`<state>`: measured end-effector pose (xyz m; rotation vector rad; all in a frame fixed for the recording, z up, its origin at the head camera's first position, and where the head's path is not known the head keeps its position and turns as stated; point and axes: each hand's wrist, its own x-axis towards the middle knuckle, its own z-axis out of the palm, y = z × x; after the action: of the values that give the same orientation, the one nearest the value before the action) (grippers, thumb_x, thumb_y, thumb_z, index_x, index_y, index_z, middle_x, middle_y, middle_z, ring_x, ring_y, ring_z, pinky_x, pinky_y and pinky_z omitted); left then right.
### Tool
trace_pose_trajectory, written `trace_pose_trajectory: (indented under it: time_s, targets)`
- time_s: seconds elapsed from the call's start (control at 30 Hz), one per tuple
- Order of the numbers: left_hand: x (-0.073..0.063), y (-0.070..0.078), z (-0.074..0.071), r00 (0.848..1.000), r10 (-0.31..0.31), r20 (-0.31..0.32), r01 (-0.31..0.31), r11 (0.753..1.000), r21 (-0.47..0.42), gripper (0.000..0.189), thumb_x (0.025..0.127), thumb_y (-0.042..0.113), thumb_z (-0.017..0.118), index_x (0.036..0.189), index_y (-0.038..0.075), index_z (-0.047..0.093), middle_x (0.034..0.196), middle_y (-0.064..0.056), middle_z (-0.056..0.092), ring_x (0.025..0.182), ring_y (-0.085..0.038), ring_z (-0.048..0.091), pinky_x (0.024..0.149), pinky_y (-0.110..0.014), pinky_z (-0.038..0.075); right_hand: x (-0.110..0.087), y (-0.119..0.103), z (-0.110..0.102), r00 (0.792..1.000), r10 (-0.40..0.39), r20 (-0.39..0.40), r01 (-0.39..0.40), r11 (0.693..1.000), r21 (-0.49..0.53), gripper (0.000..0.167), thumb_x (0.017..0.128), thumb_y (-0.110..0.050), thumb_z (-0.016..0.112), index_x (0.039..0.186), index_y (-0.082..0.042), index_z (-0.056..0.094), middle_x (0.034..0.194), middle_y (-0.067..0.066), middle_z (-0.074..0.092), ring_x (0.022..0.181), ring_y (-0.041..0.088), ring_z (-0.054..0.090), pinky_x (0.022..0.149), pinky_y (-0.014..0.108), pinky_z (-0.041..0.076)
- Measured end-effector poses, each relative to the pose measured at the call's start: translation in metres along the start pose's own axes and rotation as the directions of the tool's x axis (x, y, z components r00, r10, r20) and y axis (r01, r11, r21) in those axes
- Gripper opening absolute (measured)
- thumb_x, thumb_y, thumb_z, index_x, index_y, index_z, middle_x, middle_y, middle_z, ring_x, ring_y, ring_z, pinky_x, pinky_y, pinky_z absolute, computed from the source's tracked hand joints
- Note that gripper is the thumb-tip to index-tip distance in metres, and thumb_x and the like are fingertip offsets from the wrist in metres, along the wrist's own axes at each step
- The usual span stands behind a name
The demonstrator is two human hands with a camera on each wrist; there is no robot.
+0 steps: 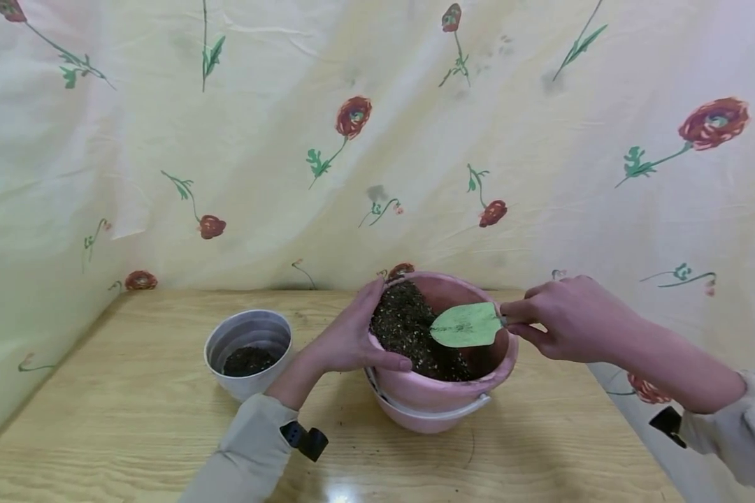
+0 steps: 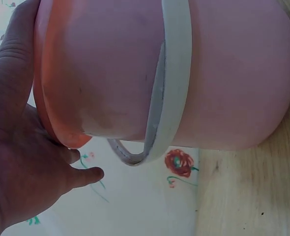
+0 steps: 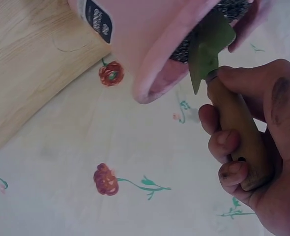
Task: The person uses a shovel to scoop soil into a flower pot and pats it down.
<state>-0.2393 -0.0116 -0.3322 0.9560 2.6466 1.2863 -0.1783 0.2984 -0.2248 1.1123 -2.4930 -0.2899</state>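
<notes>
A pink bucket (image 1: pixel 415 412) with a white handle (image 2: pixel 177 73) stands on the table, dark soil (image 1: pixel 403 328) heaped toward its left side. At its rim my left hand (image 1: pixel 346 339) holds the bucket, thumb toward the front and fingers toward the back. The left wrist view shows this hand (image 2: pixel 32 152) against the orange-tinted rim. My right hand (image 1: pixel 572 318) grips a garden trowel by its wooden handle (image 3: pixel 241 132). The trowel's green blade (image 1: pixel 467 325) is over the bucket's opening, pointing left, with a little dark soil on it. Its tip is close to the soil.
Left of the bucket is a white pot (image 1: pixel 248 385) with some soil (image 1: pixel 248 361) inside. Dark specks lie on the wooden table (image 1: pixel 132 419). A flower-printed cloth (image 1: pixel 258 140) hangs behind the table and along its sides.
</notes>
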Motion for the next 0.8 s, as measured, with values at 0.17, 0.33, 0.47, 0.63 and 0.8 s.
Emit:
trace_pose_trajectory:
  time_s: [0.17,0.33,0.47,0.63,0.8]
  targets:
    - [0.001,0.001,0.0,1.0,-0.015,0.008,0.015,1.0,0.009,0.133,0.062,0.056,0.086,0.156,0.026,-0.004,0.162,0.002,0.003,0.146,-0.019,0.011,0.114,-0.046,0.022,0.009,-0.001,0.008,0.993,0.052,0.102,-0.05,0.999,-0.023,0.038,0.075,-0.008,0.071,0.061,-0.031,0.044,0.053,-0.016,0.029,0.049,0.002,0.028,0.043,0.024,0.021]
    - [0.002,-0.001,0.0,1.0,-0.016,0.014,0.015,1.0,0.021,0.134,0.061,0.057,0.085,0.155,0.026,-0.005,0.162,0.001,0.004,0.145,-0.02,0.013,0.114,-0.046,0.023,0.021,-0.004,0.017,0.989,0.079,0.125,-0.076,0.997,-0.033,0.04,0.072,-0.003,0.062,0.054,-0.027,0.035,0.055,-0.013,0.024,0.051,0.006,0.022,0.045,0.025,0.015]
    - [0.003,-0.002,0.0,1.0,-0.007,0.025,0.006,1.0,0.017,0.134,0.062,0.056,0.085,0.155,0.025,-0.006,0.162,0.001,0.002,0.145,-0.021,0.012,0.114,-0.046,0.023,0.031,-0.004,0.024,0.993,0.071,0.099,-0.067,0.997,-0.046,0.04,0.072,-0.006,0.061,0.053,-0.025,0.031,0.055,-0.012,0.022,0.051,0.006,0.02,0.045,0.025,0.014]
    - [0.004,-0.001,-0.001,0.999,0.008,0.043,-0.009,1.0,0.008,0.134,0.063,0.057,0.084,0.155,0.024,-0.007,0.162,0.002,-0.001,0.146,-0.019,0.011,0.115,-0.043,0.022,0.039,0.0,0.033,0.995,0.05,0.088,-0.047,0.998,-0.036,0.043,0.075,-0.013,0.068,0.054,-0.025,0.034,0.054,-0.012,0.027,0.05,0.007,0.024,0.043,0.025,0.019]
    - [0.004,0.0,-0.004,0.998,-0.005,0.055,0.003,0.999,0.04,0.134,0.065,0.058,0.082,0.154,0.024,-0.011,0.161,0.003,-0.005,0.146,-0.018,0.007,0.115,-0.043,0.021,0.05,0.002,0.039,0.998,0.027,0.063,-0.026,1.0,-0.018,0.037,0.077,-0.016,0.075,0.058,-0.026,0.046,0.054,-0.011,0.034,0.048,0.007,0.031,0.04,0.027,0.027]
